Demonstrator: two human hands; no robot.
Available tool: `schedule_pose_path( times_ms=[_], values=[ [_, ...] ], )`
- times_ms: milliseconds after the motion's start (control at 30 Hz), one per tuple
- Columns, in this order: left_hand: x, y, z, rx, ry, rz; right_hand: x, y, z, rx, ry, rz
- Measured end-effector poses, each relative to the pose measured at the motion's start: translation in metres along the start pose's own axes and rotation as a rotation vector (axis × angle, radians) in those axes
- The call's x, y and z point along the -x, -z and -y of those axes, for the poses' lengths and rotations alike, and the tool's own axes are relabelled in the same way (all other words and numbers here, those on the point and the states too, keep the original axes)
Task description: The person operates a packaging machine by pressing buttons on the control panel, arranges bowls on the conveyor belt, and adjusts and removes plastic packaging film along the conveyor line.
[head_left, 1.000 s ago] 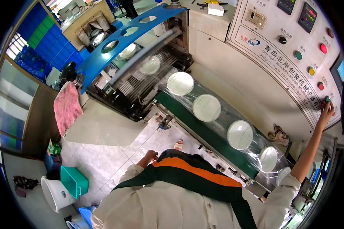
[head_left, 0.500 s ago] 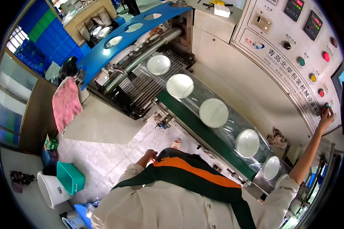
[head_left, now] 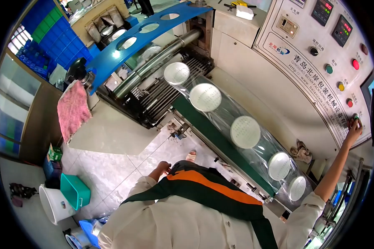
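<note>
My right hand (head_left: 354,128) is at the right end of the control panel (head_left: 295,79), its fingertips on a small green button (head_left: 355,117). My left hand (head_left: 163,167) hangs near my waist with curled fingers, and nothing can be made out in it. Between the panel and my body, several round white discs, one of them at the film's middle (head_left: 245,132), lie in clear film on the green conveyor belt (head_left: 212,139). At the upper left the film comes out beneath a metal roller (head_left: 153,62), beside a blue plate with round holes (head_left: 148,27).
A pink cloth (head_left: 73,111) hangs at the machine's left corner. On the floor at left stand a teal bin (head_left: 75,191) and a white bucket (head_left: 56,204). A crumpled cloth (head_left: 301,152) lies beyond the conveyor. Blue crates (head_left: 62,37) are stacked at the upper left.
The discs and film have moved down the conveyor toward the lower right, and another disc has come out past the roller. My right hand stays at the button; my left hand has barely moved.
</note>
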State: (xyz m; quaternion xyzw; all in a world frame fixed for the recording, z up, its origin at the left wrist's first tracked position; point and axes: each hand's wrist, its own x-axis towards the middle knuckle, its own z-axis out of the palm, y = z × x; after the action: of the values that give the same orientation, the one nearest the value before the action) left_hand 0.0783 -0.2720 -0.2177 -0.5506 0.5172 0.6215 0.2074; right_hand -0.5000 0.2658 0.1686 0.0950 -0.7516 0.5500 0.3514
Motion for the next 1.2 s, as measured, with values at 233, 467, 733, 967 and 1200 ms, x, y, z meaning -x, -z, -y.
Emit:
schedule_pose_path(
  times_ms=[233,467,733,967,1200],
  values=[
    [-0.002,0.007,-0.002,-0.143,-0.045,0.004,0.001,-0.001,0.0,0.026,-0.005,-0.006],
    [-0.01,0.005,0.001,-0.112,-0.006,-0.017,0.003,-0.001,0.004,0.018,0.011,0.005],
    [-0.012,0.001,-0.007,-0.099,0.003,0.021,-0.001,0.003,-0.004,-0.001,0.017,0.016],
    [-0.019,0.0,0.0,-0.087,-0.003,0.011,0.003,0.002,0.004,-0.016,0.006,0.04],
    [-0.044,-0.003,0.007,-0.052,-0.048,0.06,0.008,-0.001,0.011,-0.023,-0.019,0.057]
  ],
)
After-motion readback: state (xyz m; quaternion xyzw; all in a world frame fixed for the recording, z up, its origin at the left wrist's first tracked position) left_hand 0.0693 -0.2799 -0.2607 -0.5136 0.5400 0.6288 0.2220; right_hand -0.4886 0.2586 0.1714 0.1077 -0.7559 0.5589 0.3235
